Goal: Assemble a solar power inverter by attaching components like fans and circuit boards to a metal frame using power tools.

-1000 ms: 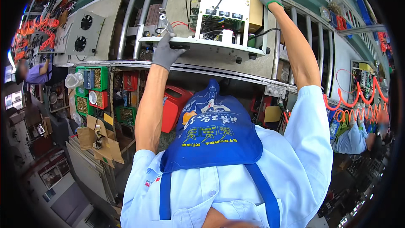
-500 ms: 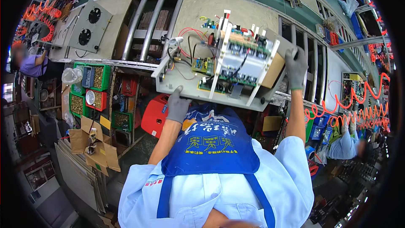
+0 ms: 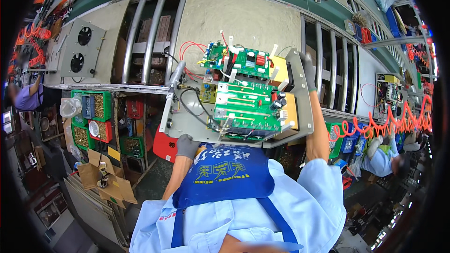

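**Metal tray [image 3: 187, 124] turned and drawn toward the blue apron [image 3: 225, 168]**

In the head view, the tray had swung round since half a second earlier, its green boards [image 3: 251, 103] now facing up more squarely. It hung across the near edge of the bench [image 3: 234, 18], its front lip just beside the apron; whether they touched could not be told. The left hand [image 3: 186, 146] was clamped on that lip near its left end. The right hand [image 3: 308, 70] lay against the outside of the right wall, its fingers too hidden to tell how they closed. Good handling seemed to call for both hands on bare metal, an even hold and loose wires kept inside. The tray was flat, grey sheet; the boards stiff and glossy, the yellow blocks [image 3: 290, 105] squarish, the red wires [image 3: 192, 44] thin and looping, the grey tube [image 3: 177, 73] ribbed.
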`<state>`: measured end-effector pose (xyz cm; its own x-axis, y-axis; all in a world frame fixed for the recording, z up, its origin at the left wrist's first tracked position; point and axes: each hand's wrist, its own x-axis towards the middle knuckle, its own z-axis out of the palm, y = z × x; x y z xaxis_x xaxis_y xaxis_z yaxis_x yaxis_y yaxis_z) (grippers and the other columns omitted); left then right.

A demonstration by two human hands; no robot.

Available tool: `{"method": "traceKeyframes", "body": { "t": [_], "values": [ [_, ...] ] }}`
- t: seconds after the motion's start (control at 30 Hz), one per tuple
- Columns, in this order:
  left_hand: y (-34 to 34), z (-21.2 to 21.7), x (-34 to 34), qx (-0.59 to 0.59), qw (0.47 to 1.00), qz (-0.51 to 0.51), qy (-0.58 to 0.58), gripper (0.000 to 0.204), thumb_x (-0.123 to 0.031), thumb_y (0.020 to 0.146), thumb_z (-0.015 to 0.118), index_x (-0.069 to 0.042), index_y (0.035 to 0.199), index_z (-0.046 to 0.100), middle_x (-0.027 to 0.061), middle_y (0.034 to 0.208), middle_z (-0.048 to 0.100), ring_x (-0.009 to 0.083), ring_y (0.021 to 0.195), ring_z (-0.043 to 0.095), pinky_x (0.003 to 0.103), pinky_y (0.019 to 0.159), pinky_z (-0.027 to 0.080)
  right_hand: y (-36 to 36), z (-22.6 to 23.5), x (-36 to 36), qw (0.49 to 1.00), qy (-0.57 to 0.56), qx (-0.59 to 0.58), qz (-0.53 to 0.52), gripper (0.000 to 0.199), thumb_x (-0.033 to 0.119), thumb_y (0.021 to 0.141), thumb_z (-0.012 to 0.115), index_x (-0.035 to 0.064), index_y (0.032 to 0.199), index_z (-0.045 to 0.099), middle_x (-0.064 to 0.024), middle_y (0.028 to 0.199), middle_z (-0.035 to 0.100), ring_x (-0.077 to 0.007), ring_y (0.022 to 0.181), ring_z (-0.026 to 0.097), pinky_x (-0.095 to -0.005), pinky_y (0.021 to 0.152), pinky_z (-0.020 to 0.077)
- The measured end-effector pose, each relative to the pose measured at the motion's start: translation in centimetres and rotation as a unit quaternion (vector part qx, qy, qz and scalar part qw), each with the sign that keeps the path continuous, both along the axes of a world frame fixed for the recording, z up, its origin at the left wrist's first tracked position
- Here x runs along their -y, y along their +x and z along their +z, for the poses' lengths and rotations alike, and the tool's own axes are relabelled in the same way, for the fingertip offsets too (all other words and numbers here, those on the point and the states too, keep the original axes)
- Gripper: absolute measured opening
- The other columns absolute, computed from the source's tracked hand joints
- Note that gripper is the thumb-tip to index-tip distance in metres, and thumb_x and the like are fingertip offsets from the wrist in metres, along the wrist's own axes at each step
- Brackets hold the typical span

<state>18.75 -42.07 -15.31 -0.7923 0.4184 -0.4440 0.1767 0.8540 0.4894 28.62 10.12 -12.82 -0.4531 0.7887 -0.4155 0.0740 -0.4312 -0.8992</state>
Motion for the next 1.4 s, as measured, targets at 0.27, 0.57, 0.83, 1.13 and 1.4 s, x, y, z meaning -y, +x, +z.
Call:
{"method": "traceKeyframes", "body": {
  "t": [0.27, 0.57, 0.83, 1.13, 1.4],
  "values": [
    [-0.9, 0.5, -2.2, 0.032, 0.998, 0.039, -0.037, 0.032, -0.022, 0.062, 0.076, 0.002, 0.073, 0.058, 0.0219, 0.071, 0.062, 0.0346, 0.07, 0.064, 0.038, 0.064, 0.051, -5.7, -1.5, -4.1, 0.966, -0.203, -0.125, 0.1, 0.038, 0.035, 0.089, 0.049, 0.0158, 0.057, 0.04, -0.0021, 0.05, 0.038, -0.0166, 0.047, 0.039, -0.032, 0.047, 0.0318],
    [-4.9, -5.4, -12.6, 0.015, 0.999, -0.002, -0.049, 0.026, -0.026, 0.069, 0.07, 0.0, 0.074, 0.066, 0.0187, 0.077, 0.064, 0.0343, 0.079, 0.062, 0.04, 0.073, 0.051, -11.6, 1.3, -14.6, 0.966, -0.176, -0.16, 0.101, 0.03, 0.023, 0.082, 0.051, 0.0154, 0.057, 0.036, 0.0011, 0.05, 0.03, -0.0151, 0.045, 0.029, -0.0314, 0.047, 0.0245],
    [-9.8, -11.9, -23.9, 0.033, 0.998, 0.043, 0.022, 0.032, -0.024, 0.067, 0.077, 0.001, 0.082, 0.063, 0.0169, 0.072, 0.064, 0.0292, 0.069, 0.064, 0.038, 0.065, 0.052, -17.0, -0.1, -25.1, 0.956, -0.097, -0.214, 0.173, 0.034, 0.026, 0.082, 0.05, 0.0141, 0.055, 0.035, 0.0005, 0.049, 0.028, -0.0145, 0.043, 0.026, -0.0314, 0.048, 0.0245],
    [-9.4, -14.3, -22.8, 0.48, 0.649, 0.43, 0.404, 0.012, -0.011, 0.086, 0.056, -0.002, 0.093, 0.06, 0.0137, 0.088, 0.064, 0.024, 0.085, 0.061, 0.034, 0.075, 0.049, -15.7, 0.8, -23.4, 0.965, 0.007, -0.197, 0.172, 0.03, 0.023, 0.085, 0.05, 0.0094, 0.06, 0.041, -0.0015, 0.055, 0.037, -0.0156, 0.051, 0.036, -0.0318, 0.055, 0.0337],
    [-12.8, -7.4, -19.6, 0.419, 0.755, 0.381, 0.331, 0.032, -0.001, 0.084, 0.049, 0.004, 0.116, 0.049, 0.0164, 0.108, 0.059, 0.0282, 0.101, 0.062, 0.039, 0.089, 0.053, -11.5, 2.3, -20.1, 0.88, 0.411, 0.228, 0.066, 0.046, 0.033, 0.097, 0.04, -0.0064, 0.099, 0.063, -0.0156, 0.091, 0.068, -0.0291, 0.088, 0.062, -0.0379, 0.081, 0.0461]
  ]
}}
